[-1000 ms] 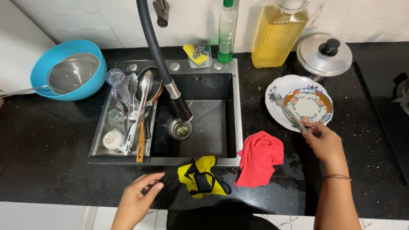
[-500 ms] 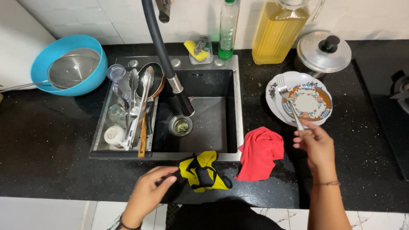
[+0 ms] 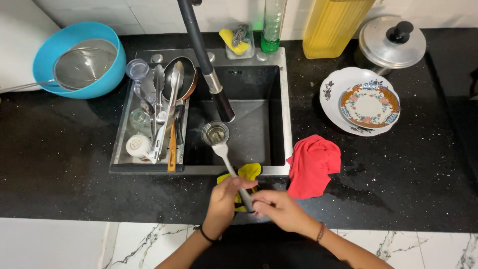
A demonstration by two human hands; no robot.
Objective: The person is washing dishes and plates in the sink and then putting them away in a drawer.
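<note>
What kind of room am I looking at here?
Most likely a home kitchen: a black sink with a tap set in a dark counter, plates beside it, and both hands holding a fork.

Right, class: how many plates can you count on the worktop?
2: a large white plate right of the sink, and a smaller patterned plate stacked on top of it. More could be hidden underneath.

On the black desk (image 3: pixel 59 164) we see a blue bowl (image 3: pixel 107 74) holding a strainer (image 3: pixel 84 65) far left, stacked plates (image 3: pixel 348 107) right, a pot lid (image 3: pixel 392 44) beyond them, and a red cloth (image 3: pixel 313 164) near the sink (image 3: pixel 259 129).
</note>
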